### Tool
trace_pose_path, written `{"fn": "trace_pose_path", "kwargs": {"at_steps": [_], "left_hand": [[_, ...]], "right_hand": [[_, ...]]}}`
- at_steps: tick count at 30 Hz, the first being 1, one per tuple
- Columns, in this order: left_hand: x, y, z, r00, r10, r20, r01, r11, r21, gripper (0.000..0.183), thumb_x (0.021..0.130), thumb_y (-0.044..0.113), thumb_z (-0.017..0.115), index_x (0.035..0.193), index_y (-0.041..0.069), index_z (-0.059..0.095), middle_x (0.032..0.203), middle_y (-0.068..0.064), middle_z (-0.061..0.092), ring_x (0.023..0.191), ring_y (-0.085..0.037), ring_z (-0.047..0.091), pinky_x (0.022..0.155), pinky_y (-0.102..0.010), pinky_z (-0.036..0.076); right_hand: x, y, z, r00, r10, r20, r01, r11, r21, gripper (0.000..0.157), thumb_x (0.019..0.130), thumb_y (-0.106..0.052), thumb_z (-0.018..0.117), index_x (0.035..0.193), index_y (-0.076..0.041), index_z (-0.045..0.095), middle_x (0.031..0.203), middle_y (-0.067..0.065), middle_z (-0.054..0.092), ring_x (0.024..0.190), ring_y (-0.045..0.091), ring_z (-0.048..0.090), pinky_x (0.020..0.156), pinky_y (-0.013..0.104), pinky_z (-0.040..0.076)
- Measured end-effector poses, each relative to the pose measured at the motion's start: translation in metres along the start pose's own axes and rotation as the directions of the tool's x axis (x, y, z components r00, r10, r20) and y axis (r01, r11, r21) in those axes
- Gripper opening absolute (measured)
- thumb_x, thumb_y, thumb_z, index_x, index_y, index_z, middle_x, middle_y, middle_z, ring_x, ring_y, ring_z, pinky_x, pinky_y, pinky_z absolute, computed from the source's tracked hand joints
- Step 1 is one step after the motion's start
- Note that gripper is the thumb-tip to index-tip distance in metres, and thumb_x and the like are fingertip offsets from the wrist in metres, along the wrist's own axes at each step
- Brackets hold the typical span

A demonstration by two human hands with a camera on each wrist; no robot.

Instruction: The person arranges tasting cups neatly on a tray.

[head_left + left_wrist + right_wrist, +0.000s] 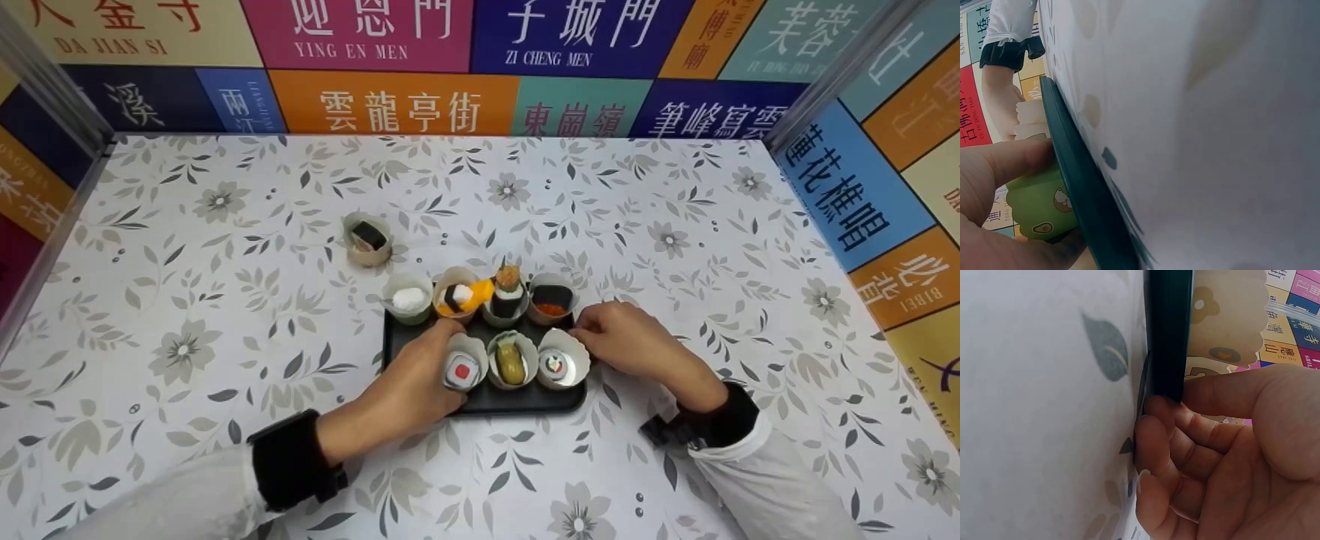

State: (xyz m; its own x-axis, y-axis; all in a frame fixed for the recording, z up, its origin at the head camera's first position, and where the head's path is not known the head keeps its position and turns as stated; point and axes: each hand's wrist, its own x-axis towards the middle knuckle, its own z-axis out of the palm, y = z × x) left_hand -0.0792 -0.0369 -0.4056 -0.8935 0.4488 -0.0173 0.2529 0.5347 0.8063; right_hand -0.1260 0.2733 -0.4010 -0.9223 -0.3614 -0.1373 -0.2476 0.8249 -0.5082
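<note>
A black tray (517,403) holds several scalloped paper cups with small sushi pieces. My left hand (415,376) grips the front-left cup, which contains a pale roll with a red centre (462,370). In the left wrist view, that cup (1044,202) is green with an avocado print, between thumb and fingers, at the tray's edge (1081,169). At the tray's right side, my right hand (626,337) pinches the edge. The right wrist view has the thumb on top of the tray edge (1171,332) and curled fingers below. Beside it stands a cup with a white roll (556,365).
One cup with a dark-wrapped piece (367,236) stands off the tray, behind its left corner. The back row has cups with white rice (409,300), a yellow-orange piece (472,298) and others. Printed panels (397,101) bound the flowered table (225,300).
</note>
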Motion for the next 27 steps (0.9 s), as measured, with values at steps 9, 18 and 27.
{"fn": "trace_pose_path", "kwargs": {"at_steps": [9, 18, 27], "left_hand": [[0.003, 0.000, 0.002, 1.000, -0.014, 0.018, 0.014, 1.000, 0.012, 0.075, 0.070, -0.012, 0.083, 0.136, 0.000, 0.050, 0.141, -0.018, 0.057, 0.123, -0.029, 0.059, 0.105, -0.042, 0.049], [-0.002, 0.004, -0.003, 1.000, -0.022, 0.014, 0.023, 1.000, -0.007, 0.085, 0.074, -0.002, 0.089, 0.148, 0.000, 0.046, 0.154, -0.016, 0.048, 0.140, -0.030, 0.048, 0.117, -0.043, 0.039], [-0.013, 0.018, -0.018, 0.982, 0.161, -0.099, -0.152, 0.984, 0.092, 0.075, 0.082, 0.014, 0.090, 0.143, -0.002, 0.050, 0.144, -0.014, 0.056, 0.135, -0.028, 0.051, 0.116, -0.041, 0.039]], "right_hand": [[0.000, -0.001, 0.000, 1.000, 0.005, 0.001, -0.005, 1.000, -0.009, 0.019, 0.097, -0.018, 0.067, 0.079, -0.013, 0.070, 0.068, -0.006, 0.059, 0.062, 0.014, 0.052, 0.060, 0.034, 0.042], [0.000, 0.000, 0.000, 1.000, 0.010, 0.002, -0.010, 1.000, -0.003, 0.020, 0.097, -0.019, 0.067, 0.078, -0.013, 0.069, 0.068, -0.006, 0.059, 0.062, 0.014, 0.052, 0.061, 0.034, 0.042], [0.000, 0.000, 0.000, 1.000, -0.003, -0.002, 0.003, 1.000, -0.008, 0.021, 0.097, -0.017, 0.067, 0.077, -0.013, 0.068, 0.068, -0.005, 0.058, 0.063, 0.013, 0.052, 0.061, 0.034, 0.042]]}}
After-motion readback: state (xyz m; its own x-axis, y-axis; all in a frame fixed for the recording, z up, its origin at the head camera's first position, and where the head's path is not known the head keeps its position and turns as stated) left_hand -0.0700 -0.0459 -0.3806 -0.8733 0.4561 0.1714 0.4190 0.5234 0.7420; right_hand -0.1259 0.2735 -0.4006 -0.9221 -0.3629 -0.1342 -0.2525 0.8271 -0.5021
